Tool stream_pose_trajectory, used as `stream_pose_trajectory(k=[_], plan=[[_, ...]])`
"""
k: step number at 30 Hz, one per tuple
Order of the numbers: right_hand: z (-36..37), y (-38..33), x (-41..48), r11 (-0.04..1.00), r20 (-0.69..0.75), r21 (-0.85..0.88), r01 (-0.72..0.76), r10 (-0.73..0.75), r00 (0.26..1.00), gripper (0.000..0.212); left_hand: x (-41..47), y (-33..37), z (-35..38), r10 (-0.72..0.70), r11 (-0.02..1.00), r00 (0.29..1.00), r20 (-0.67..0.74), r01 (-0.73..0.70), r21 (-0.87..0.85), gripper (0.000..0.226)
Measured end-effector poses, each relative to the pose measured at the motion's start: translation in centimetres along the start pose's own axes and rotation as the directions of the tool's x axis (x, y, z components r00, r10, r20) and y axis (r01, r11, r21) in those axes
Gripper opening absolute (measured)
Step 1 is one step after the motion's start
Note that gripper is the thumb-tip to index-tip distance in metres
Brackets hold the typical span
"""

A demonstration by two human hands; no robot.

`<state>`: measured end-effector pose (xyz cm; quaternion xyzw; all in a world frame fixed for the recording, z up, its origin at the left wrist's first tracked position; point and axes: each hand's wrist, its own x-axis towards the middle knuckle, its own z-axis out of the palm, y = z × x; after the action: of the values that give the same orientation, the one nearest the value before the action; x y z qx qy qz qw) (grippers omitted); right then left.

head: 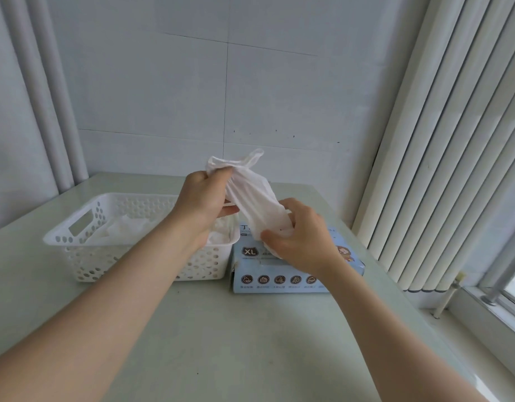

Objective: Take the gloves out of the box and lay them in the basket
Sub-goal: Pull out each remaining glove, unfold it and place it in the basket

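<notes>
I have 1 glove (pixel 251 198) stretched in the air between my hands, above the gap where the box meets the basket. My left hand (pixel 202 198) is bunched round its upper end, with a loose flap of film standing up past my knuckles. My right hand (pixel 299 242) pinches its lower end just over the top of the box (pixel 282 281), which sits toward the right edge of the counter (pixel 236 343). The white basket (pixel 111 264) stands just beside the box on its left, toward the counter's back left corner, and pale gloves (pixel 125 229) already lie in it. The glove is thin, translucent film: it looks close to weightless, entirely limp, and creased into long folds where I draw it tight. I judge it will keep no shape of its own and will cling, drift or slump once I let go. It is probably slick as well, so a gathered handful should hold better than a fingertip nip (a hard tug could also stretch or tear film this thin). I cannot tell whether its lower end is free of the box or if another glove is trailing after it, since my right hand hides the opening. The best hold, I think, is the one my left hand has, on the bunched end, so the rest hangs straight. That way I can lower it over the basket rim and lay it down rather than drop it.
</notes>
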<state>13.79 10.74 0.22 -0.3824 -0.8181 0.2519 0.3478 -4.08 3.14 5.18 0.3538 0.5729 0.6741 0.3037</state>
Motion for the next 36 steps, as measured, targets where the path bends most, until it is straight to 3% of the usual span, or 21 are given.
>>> stream_pose_trajectory(k=[5,9,14,20,23,25,27,31,36], plan=[[0.0,-0.4,0.0,0.986,-0.038,0.112,0.121,-0.118,0.992,0.019,-0.4,0.1,-0.1,-0.082,0.996,0.995,0.065,0.080,0.023,0.019],[-0.5,-0.8,0.3,0.956,-0.209,0.248,0.155,-0.103,0.973,0.028,-0.2,-0.2,-0.2,-0.104,0.993,0.990,0.093,0.098,0.071,0.021],[-1.0,-1.4,0.1,0.877,-0.249,0.431,0.214,-0.112,0.962,0.018,0.4,-0.7,-0.2,-0.073,0.997,0.989,0.126,0.070,0.028,0.019],[-1.1,-2.1,0.0,0.839,-0.371,0.463,0.287,-0.111,0.922,0.017,-0.2,-0.5,-0.1,-0.081,0.993,0.960,0.267,0.055,0.103,0.024],[-1.2,-2.3,-0.1,0.830,-0.309,0.504,0.239,-0.084,0.947,0.010,-0.7,-0.1,-0.1,-0.107,0.994,0.915,0.389,0.084,0.076,0.030],[-1.2,-2.4,-0.2,0.819,-0.200,0.553,0.155,-0.050,0.978,0.007,-0.7,0.1,-0.1,-0.115,0.992,0.891,0.440,0.083,0.091,0.049],[-1.4,-2.4,-0.4,0.789,-0.123,0.609,0.087,-0.015,0.992,0.012,-0.7,0.1,-0.3,-0.078,0.986,0.869,0.489,-0.005,0.168,0.066],[-1.9,-2.6,-0.4,0.702,-0.035,0.712,-0.011,0.050,0.998,0.011,-0.6,0.0,-0.6,0.077,0.962,0.885,0.460,-0.188,0.200,0.029],[-2.2,-3.1,-0.4,0.577,0.027,0.811,-0.096,0.127,0.992,0.015,-1.1,1.1,-1.4,0.055,0.947,0.855,0.516,-0.207,0.244,0.035]])
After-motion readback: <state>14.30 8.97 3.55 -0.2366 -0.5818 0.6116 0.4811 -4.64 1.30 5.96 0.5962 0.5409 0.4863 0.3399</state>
